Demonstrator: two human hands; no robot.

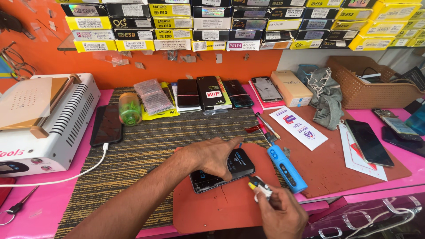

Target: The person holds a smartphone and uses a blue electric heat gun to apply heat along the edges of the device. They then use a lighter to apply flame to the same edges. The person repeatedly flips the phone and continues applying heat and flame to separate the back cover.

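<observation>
My left hand (212,156) lies palm down over the phone (223,171), fingers spread and pressing on its upper half, thumb toward the near edge; it is open, pinning the thing flat rather than gripping around it. The phone sits back-side up, opened, on the red mat (221,208) at the front of the bench, mostly under and just right of my left hand. Its long axis runs left-low to right-high across my view, the right end angled slightly away from me, the left end poking out beneath my wrist. My right hand (281,212) is closed around a small tool (260,186) with a white and yellow body, pinched between fingers and thumb, tip touching or just off the phone's near right corner; I cannot tell which. Just right of the phone lies a blue screwdriver (285,167), pointing up-left, with a thinner driver (267,125) beyond it. A second red mat (327,172) carries a dark phone (368,142) and a white card (299,127). Left, a white machine (48,128); beside it a black phone (106,125) on the striped mat (146,146), a green bottle (129,109) behind.
</observation>
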